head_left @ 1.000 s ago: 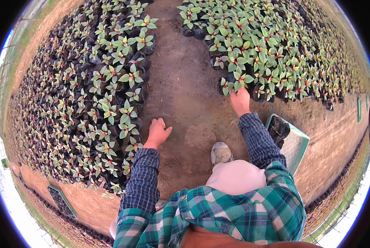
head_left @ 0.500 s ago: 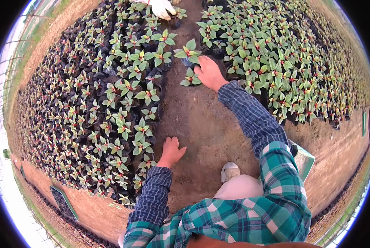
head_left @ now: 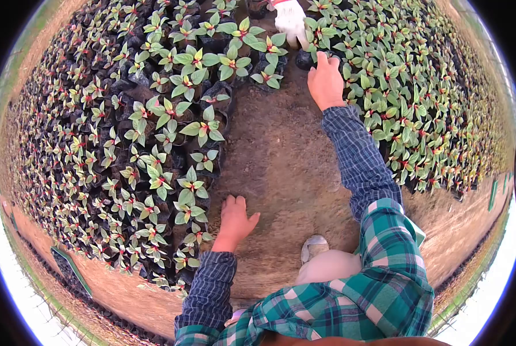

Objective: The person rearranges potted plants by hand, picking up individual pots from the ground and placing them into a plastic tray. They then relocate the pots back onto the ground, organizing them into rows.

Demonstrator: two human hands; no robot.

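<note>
Leans on the left hand (head_left: 235,218), spread flat and empty on the bare earth path (head_left: 281,155), just beside the left bed of seedlings (head_left: 154,144); keeps the same spot as half a second ago. Plants one shoe (head_left: 314,248) just behind it.

Stretches the right hand (head_left: 326,82) farther up the path than before. Half a second ago, closed it around a potted seedling (head_left: 267,78) at the path's head; now leaves that plant standing free at the end of the left bed, apart from the hand. Lays the fingertips instead on a black pot (head_left: 304,59) at the near edge of the right bed (head_left: 419,104). Cannot tell whether the fingers clasp that pot or only touch it, with only the back of the hand in view.

Reads as one pot released and another taken in hand at the bed opposite.

Beyond, meets a co-worker's white-gloved hand (head_left: 289,20), shifted from over the left bed across to the path's head, just above the black pot and among the leaves.

Finds no brand, label or writing readable anywhere.
</note>
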